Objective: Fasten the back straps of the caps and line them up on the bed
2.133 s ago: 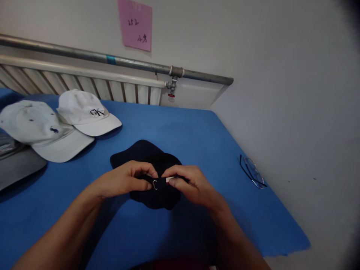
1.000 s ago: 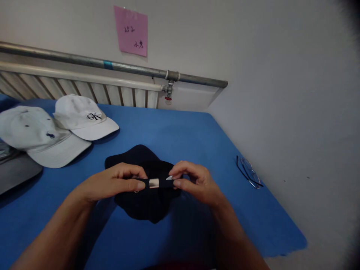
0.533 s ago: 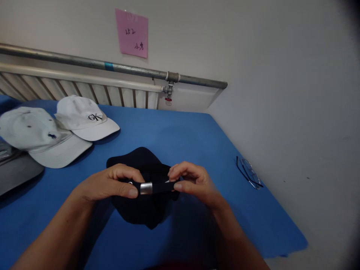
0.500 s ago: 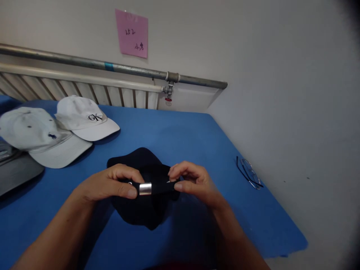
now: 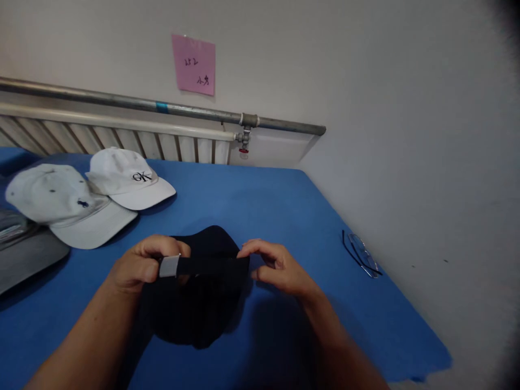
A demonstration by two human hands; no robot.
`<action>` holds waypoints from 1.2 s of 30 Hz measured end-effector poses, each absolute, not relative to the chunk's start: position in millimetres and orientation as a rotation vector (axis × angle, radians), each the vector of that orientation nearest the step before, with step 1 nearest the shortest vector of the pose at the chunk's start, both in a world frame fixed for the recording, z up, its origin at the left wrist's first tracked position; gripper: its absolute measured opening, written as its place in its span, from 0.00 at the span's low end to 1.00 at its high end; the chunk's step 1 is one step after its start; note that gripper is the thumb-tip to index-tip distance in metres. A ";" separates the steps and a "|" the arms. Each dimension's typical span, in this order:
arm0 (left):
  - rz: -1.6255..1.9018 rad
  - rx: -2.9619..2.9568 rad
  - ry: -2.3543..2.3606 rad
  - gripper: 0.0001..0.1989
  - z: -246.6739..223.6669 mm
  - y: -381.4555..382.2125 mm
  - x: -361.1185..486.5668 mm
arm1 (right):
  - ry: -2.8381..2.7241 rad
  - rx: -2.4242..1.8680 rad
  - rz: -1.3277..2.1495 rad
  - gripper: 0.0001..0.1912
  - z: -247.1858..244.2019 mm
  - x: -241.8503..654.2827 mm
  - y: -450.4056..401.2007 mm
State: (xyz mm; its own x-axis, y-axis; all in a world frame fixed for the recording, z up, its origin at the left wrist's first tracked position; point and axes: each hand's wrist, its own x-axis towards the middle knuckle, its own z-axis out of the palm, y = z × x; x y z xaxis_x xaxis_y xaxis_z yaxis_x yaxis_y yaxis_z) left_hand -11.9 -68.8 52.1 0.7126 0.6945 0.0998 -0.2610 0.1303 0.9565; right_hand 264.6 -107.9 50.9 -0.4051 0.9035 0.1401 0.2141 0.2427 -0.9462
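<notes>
A black baseball cap [image 5: 190, 314] lies on the blue tabletop in front of me with its back strap [image 5: 207, 266] stretched across the top. My left hand [image 5: 138, 265] pinches the strap's left end between thumb and fingers, right beside a silver metal buckle [image 5: 169, 266]. At the other end of the strap, my right hand [image 5: 280, 268] has its fingertips against the cap's right edge. Its thumb and index finger are apart, and nothing shows gripped between them. Where the left fingers go behind the strap, they are partly hidden.
At the left lie a white cap [image 5: 122, 173] with black letters, a pale cap [image 5: 49, 195] with a small dark emblem, and a dark grey cap [image 5: 36, 254]. Eyeglasses [image 5: 363, 257] rest near the table's right edge. A radiator [image 5: 142, 142] and pipe [image 5: 203, 112] run behind.
The buckle and my left hand have moved left, and the strap is stretched longer. My right thumb has come away from the strap. The camera view has tilted up slightly.
</notes>
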 end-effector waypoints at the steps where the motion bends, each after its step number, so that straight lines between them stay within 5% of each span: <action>1: 0.771 1.191 0.368 0.24 53.9 -70.2 -11.0 | -1.817 -1.068 1.168 0.16 50.6 263.0 -107.2; 15: 0.859 0.985 0.282 0.18 53.3 -71.9 -8.9 | -1.672 -1.099 1.038 0.08 40.2 251.1 -103.7; 21: 0.419 1.066 0.556 0.11 58.4 -71.3 3.3 | -1.656 -1.009 0.913 0.11 42.8 250.3 -105.5; 26: -0.012 1.269 0.515 0.15 56.1 -79.1 24.3 | -1.835 -0.933 0.821 0.15 50.3 249.9 -111.1; 31: 0.063 1.593 0.499 0.04 55.6 -88.5 42.4 | -1.929 -0.906 0.709 0.15 52.0 246.6 -112.8; 36: 0.049 1.655 0.338 0.06 49.8 -90.8 42.1 | -1.984 -0.903 0.652 0.15 51.5 242.0 -112.7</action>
